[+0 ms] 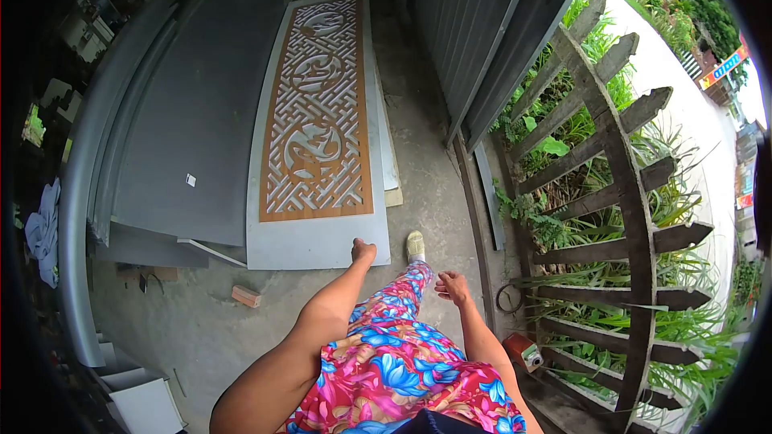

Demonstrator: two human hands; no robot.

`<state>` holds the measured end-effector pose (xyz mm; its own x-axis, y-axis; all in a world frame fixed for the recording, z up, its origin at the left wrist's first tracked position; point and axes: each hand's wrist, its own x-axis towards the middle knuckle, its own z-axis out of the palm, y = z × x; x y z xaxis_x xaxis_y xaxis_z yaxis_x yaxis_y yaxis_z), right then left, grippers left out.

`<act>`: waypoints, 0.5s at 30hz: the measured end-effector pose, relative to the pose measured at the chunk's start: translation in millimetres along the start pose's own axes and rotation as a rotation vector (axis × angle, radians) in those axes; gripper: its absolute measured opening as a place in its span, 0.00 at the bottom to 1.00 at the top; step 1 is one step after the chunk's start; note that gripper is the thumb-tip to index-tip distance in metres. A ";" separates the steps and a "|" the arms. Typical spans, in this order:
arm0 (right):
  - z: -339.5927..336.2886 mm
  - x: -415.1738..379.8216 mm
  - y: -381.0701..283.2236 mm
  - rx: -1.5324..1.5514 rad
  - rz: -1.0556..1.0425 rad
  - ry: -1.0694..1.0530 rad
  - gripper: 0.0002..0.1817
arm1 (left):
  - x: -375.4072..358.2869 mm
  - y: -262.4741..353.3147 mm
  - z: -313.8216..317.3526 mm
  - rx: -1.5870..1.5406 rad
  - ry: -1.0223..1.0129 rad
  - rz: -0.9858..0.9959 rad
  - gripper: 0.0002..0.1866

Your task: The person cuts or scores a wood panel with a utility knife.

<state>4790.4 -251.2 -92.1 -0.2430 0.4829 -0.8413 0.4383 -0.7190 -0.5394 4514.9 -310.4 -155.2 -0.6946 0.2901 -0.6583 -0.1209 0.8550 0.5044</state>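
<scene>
The carved panel point(359, 153) lies flat on a pale board point(318, 243), which shows past its near end. Just off that end, your left hand point(363, 253) has its grip curled narrow; you cannot tell if it is fully closed or holds something. Your right hand point(453, 287), right of the panel's near end, has a loose, partly open grip, its palm hidden. Left of the panel and nearer you, box-like white pieces point(147, 407) are cut off by the dark rim, their insides unclear.
</scene>
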 end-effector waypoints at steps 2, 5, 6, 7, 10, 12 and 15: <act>-14.9 17.0 -26.1 -0.015 -0.010 0.025 0.18 | 15.8 14.2 14.5 -0.023 -0.002 -0.009 0.24; -32.5 50.2 -79.5 -0.064 -0.023 0.024 0.19 | 44.1 45.5 30.2 -0.062 0.032 -0.042 0.25; -38.8 59.5 -97.4 -0.086 -0.020 0.018 0.19 | 50.1 63.7 32.3 -0.098 0.034 -0.045 0.25; -42.8 65.1 -116.7 -0.100 -0.026 0.008 0.20 | 53.2 77.6 31.1 -0.125 0.035 -0.058 0.25; -48.1 88.9 -175.0 -0.138 -0.052 -0.028 0.20 | 81.4 111.0 36.0 -0.131 0.052 -0.075 0.26; -49.8 110.4 -211.1 -0.143 -0.089 -0.045 0.20 | 104.1 141.1 41.7 -0.140 0.068 -0.054 0.26; -43.6 127.7 -246.9 -0.159 -0.088 -0.074 0.19 | 117.4 172.4 37.5 -0.141 0.087 -0.005 0.26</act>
<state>4688.9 9.8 -64.8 -0.3471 0.4984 -0.7944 0.5425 -0.5843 -0.6036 4439.0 -112.8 -166.6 -0.7517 0.2428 -0.6132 -0.2186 0.7854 0.5790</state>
